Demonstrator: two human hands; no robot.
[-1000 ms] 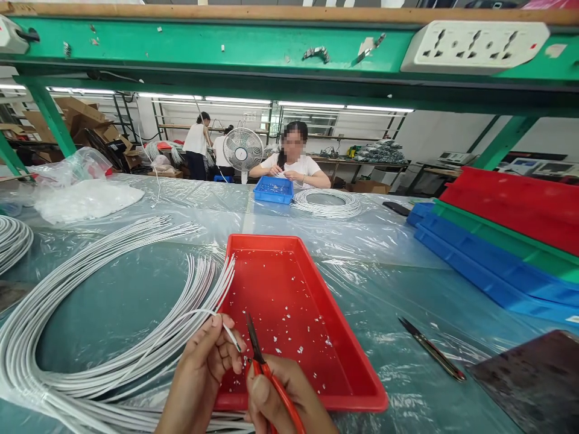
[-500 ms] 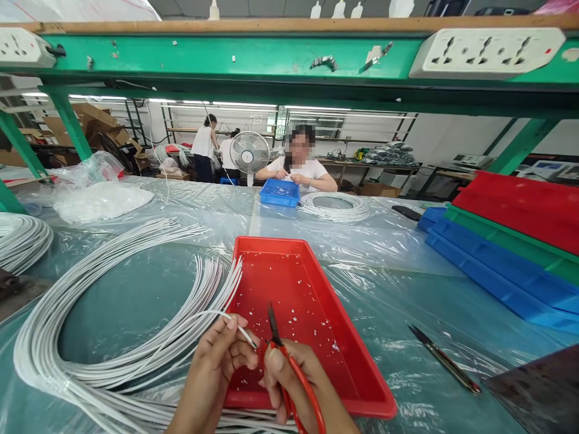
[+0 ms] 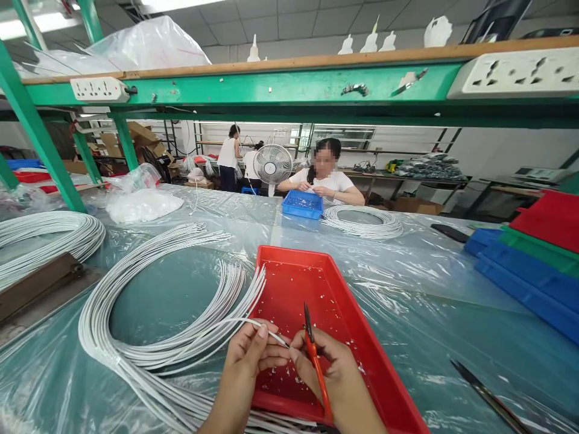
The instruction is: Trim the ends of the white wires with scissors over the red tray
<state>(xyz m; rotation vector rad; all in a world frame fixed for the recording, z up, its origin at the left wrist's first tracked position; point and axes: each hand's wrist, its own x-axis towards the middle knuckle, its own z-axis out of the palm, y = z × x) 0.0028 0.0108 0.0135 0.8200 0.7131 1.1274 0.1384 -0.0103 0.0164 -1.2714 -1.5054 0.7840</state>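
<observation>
One white cable (image 3: 275, 336), cutters (image 3: 312, 351), fan badge (image 3: 270, 167) unreadable

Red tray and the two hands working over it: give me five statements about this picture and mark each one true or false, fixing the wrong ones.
1. The right hand holds orange-handled snips. True.
2. The left hand is empty. False: it holds a white cable.
3. The red tray has small pale scraps in it. True.
4. The pointed metal tool lies inside the red tray. False: it lies on the plastic-covered table, to the right of the tray.
5. A co-worker across the table has a blue tray in front of them. True.
</observation>
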